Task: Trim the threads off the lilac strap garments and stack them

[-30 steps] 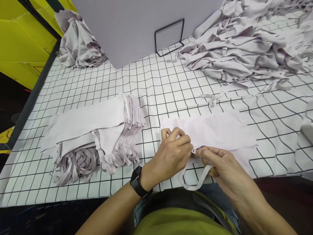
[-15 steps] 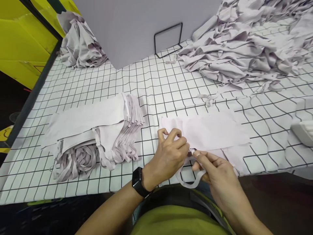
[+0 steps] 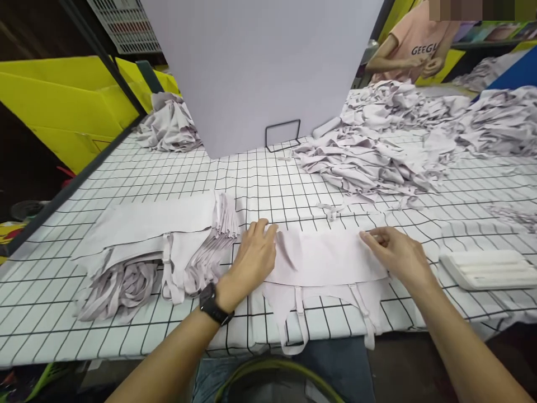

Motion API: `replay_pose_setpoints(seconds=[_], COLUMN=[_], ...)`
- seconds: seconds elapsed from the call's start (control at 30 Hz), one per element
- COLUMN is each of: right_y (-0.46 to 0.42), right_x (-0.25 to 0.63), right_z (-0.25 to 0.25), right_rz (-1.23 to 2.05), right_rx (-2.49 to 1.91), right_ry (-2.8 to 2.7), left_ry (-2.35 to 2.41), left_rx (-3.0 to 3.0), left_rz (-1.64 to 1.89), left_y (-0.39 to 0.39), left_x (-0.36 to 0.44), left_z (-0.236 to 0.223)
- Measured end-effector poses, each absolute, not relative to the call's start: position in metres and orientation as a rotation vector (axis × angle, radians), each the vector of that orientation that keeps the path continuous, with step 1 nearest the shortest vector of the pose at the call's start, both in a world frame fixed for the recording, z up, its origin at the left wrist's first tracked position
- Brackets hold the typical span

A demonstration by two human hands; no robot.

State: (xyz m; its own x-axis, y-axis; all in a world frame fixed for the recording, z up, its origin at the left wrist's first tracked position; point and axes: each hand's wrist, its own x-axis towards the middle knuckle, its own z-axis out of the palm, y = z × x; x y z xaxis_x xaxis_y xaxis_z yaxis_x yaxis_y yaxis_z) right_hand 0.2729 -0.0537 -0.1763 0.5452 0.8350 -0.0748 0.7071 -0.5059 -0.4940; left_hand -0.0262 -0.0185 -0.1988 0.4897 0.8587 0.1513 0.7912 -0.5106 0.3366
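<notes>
A pale lilac camisole (image 3: 331, 260) lies on the table in front of me, its straps hanging down toward the near edge. My left hand (image 3: 257, 249), a black watch on its wrist, is curled at the garment's left edge, where the fabric is creased into a fold; its thumb is hidden. With thumb and fingers closed, my right hand (image 3: 392, 252) pinches the top right corner. To the left lies a neat stack of folded camisoles (image 3: 155, 224), straps bunched below.
The table (image 3: 251, 184) has a white checked cloth. Behind stands a grey panel (image 3: 268, 67) with a black wire stand (image 3: 283, 135). Loose garments (image 3: 369, 168) heap at the back right. A white plastic object (image 3: 490, 268) lies right. A person (image 3: 413, 47) in a pink shirt is beyond.
My right hand has let go of the strap and moved up to the camisole's right corner. My left hand has shifted to its left edge. Both straps now hang down; the view has tilted up.
</notes>
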Motion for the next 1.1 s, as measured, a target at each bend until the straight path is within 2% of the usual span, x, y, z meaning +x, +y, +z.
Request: replay_pose_setpoints(seconds=[0.17, 0.4, 0.77, 1.1], right_y=[-0.027, -0.04, -0.033, -0.068], right_x=[0.271, 0.291, 0.28, 0.29], right_z=[-0.176, -0.175, -0.173, -0.144], right_rz=[0.528, 0.599, 0.783, 0.787], right_rx=[-2.321, -2.256, -2.104, -1.743], right_ry=[-1.323, -1.236, -1.31, -1.135], left_ry=[1.573, 1.603, 1.607, 1.515], left_rx=[2.425, 2.314, 2.198, 1.769], left_rz=[0.075, 0.035, 0.162, 0.685], left_y=[-0.003, 0.012, 0.029, 0.018], left_x=[-0.019, -0.015, -0.023, -0.027], left_z=[-0.181, -0.176, -0.171, -0.155])
